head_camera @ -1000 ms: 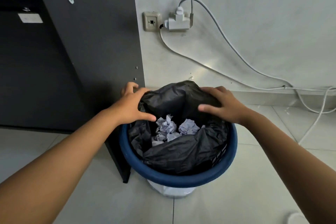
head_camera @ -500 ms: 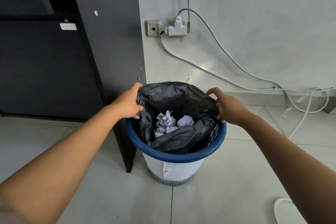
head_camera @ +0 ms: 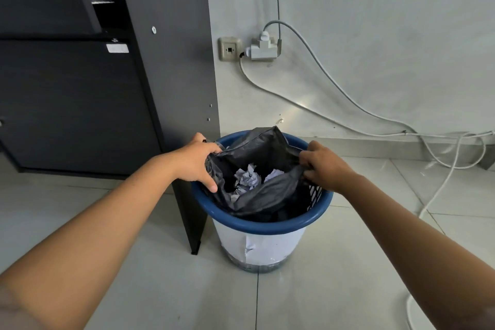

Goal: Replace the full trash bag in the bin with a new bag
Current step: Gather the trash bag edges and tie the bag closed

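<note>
Bag removal is in hand: the left hand point(head_camera: 197, 162) and right hand point(head_camera: 325, 166) each pinch closed on the black trash bag point(head_camera: 263, 195), seated inside the blue-rimmed bin point(head_camera: 263, 225); next, I judge, gather the mouth and lift straight up.

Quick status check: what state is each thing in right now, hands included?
Left hand: gripping the bag's left edge.
Right hand: gripping the bag's right edge.
Bag: open, in the bin, edges off the rim.
Paper: crumpled, inside the bag.
Bin: upright on the floor.
Adapter: plugged in, cables attached.
</note>
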`<move>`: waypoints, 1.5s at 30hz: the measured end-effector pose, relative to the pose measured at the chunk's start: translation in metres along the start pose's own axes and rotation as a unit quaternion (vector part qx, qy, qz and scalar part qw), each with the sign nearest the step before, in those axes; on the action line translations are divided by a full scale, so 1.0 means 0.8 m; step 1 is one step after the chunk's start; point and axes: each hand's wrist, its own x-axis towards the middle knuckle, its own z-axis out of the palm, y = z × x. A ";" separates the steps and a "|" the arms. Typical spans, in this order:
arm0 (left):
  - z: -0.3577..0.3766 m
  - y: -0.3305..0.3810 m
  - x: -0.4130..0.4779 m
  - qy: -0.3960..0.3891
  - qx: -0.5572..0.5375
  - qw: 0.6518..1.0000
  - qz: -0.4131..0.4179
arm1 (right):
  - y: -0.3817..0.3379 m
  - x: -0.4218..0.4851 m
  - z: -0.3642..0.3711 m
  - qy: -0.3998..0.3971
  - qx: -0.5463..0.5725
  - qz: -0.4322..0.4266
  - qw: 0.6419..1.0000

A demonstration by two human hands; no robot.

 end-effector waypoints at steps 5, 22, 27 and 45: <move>-0.011 -0.006 0.001 0.096 0.030 0.994 0.049 | 0.016 -0.005 -0.016 0.101 0.169 0.117 0.974; 0.005 -0.006 0.011 0.067 -0.087 0.992 0.062 | 0.028 -0.006 -0.031 -0.007 0.184 0.094 0.979; 0.006 -0.010 0.019 0.201 -0.182 0.962 0.040 | 0.038 -0.004 -0.033 0.035 0.321 0.136 0.937; 0.028 0.031 0.025 0.182 -0.649 0.737 -0.037 | -0.015 0.014 -0.008 0.172 0.798 0.199 0.542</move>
